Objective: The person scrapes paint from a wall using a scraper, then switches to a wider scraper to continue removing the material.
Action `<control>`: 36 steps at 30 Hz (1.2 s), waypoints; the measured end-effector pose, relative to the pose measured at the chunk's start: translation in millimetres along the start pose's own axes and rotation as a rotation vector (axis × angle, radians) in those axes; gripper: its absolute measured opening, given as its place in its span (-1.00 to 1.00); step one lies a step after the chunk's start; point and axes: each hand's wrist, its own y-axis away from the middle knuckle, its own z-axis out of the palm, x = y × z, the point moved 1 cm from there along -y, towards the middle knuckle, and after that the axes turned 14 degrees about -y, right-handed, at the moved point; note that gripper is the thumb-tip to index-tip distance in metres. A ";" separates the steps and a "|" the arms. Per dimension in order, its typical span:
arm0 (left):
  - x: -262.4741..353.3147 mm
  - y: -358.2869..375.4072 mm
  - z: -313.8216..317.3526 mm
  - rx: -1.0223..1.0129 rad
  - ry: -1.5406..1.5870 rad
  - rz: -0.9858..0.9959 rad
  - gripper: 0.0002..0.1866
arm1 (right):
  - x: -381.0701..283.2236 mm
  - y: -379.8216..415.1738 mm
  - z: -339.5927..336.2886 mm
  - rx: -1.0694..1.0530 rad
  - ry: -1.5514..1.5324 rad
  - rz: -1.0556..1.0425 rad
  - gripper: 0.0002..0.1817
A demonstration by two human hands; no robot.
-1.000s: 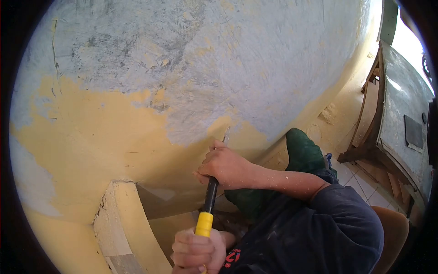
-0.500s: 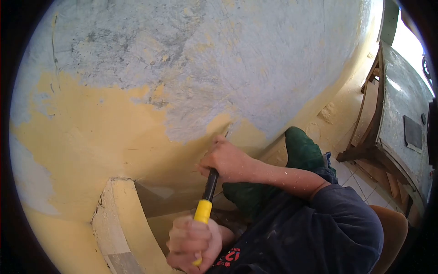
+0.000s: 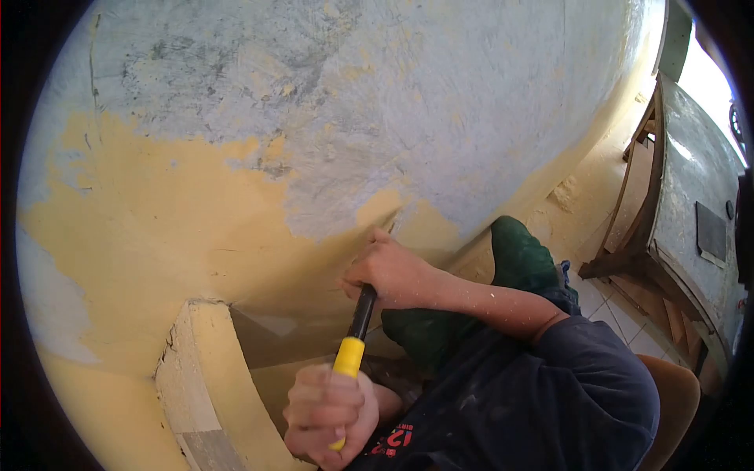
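Observation:
A scraper with a black shaft (image 3: 361, 314) and a yellow grip (image 3: 348, 357) slants up toward the wall. My left hand (image 3: 326, 412) is wrapped round the yellow grip at its lower end. Farther up, my right hand (image 3: 385, 271) is closed on the black shaft near the working end. Past the right fingers, the thin tip (image 3: 393, 218) meets the wall (image 3: 236, 188) where yellow paint borders bare grey plaster. My right hand hides most of the tool's head.
A ledge with a rough broken edge (image 3: 184, 377) juts out at lower left. My green-trousered knee (image 3: 522, 255) is bent beside the wall. At right stands a worn wooden table (image 3: 695, 180) with a dark flat piece (image 3: 711, 230) on top. Behind me is a brown chair back (image 3: 667, 400).
Both hands keep their hold on the scraper, and its tip stays at almost the same spot. My left hand and the yellow grip have shifted very slightly up.

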 end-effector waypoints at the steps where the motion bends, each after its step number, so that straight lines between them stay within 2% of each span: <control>1: 5.6 -2.0 -1.6 0.035 0.004 0.034 -0.75 | -10.6 -1.5 -0.3 -0.032 0.051 0.005 -0.82; 3: 4.1 -0.5 -0.7 0.015 -0.054 0.039 -0.74 | -8.2 -2.4 1.4 -0.077 0.100 0.003 -0.84; 5: 0.3 -0.4 -0.8 -0.006 -0.122 0.054 -0.74 | 11.2 -1.5 5.8 0.012 0.008 0.005 -0.79; 7: -14.2 4.0 -4.3 0.038 0.007 -0.140 -0.74 | 7.1 1.1 8.7 0.008 0.002 -0.006 -0.74; 9: -1.1 -3.6 -3.1 0.093 -0.027 -0.110 -0.75 | 0.8 0.7 6.0 0.007 -0.007 0.004 -0.70; 11: 10.6 -13.2 2.1 -0.108 -0.045 0.044 -0.72 | -12.7 -5.9 4.3 -0.004 0.037 -0.012 -0.65; 12: 5.1 -10.3 -4.4 -0.238 -0.119 0.026 -0.68 | -7.5 -5.2 5.6 -0.011 0.035 -0.010 -0.65; 14: -0.6 -10.4 -3.0 -0.176 -0.095 -0.006 -0.67 | 6.6 -3.4 8.9 -0.001 0.047 0.035 -0.66; 16: 4.0 -11.2 -2.2 -0.090 -0.046 -0.035 -0.66 | -8.7 -6.6 3.4 -0.011 0.052 0.024 -0.65; 20: 3.9 -12.5 3.3 -0.179 -0.094 0.065 -0.67 | 3.3 -9.5 7.2 0.029 -0.071 -0.057 -0.67; 22: -5.2 -9.9 -2.8 -0.092 -0.056 -0.036 -0.62 | -1.6 -6.7 7.4 0.012 -0.022 -0.017 -0.70; 23: -2.0 -10.6 -0.9 -0.093 -0.054 -0.034 -0.62 | -2.7 -5.0 7.1 -0.002 0.022 0.035 -0.74; 27: 2.0 -10.0 -0.4 -0.123 -0.084 -0.020 -0.62 | -1.1 -6.0 8.5 -0.016 -0.030 -0.007 -0.78; 30: 3.9 -9.7 1.4 -0.128 -0.061 -0.019 -0.61 | -0.2 -5.2 6.4 -0.050 0.024 0.062 -0.79; 32: 2.7 -7.6 0.6 -0.115 -0.058 -0.023 -0.60 | 0.0 -7.7 6.3 0.023 -0.044 -0.024 -0.78; 34: -18.9 -3.4 -5.0 -0.112 -0.003 -0.104 -0.72 | 14.2 -3.0 7.4 0.015 -0.016 0.017 -0.76; 36: -30.1 -3.7 -7.0 -0.094 0.069 -0.177 -0.73 | 18.0 2.9 7.2 0.012 0.004 0.063 -0.74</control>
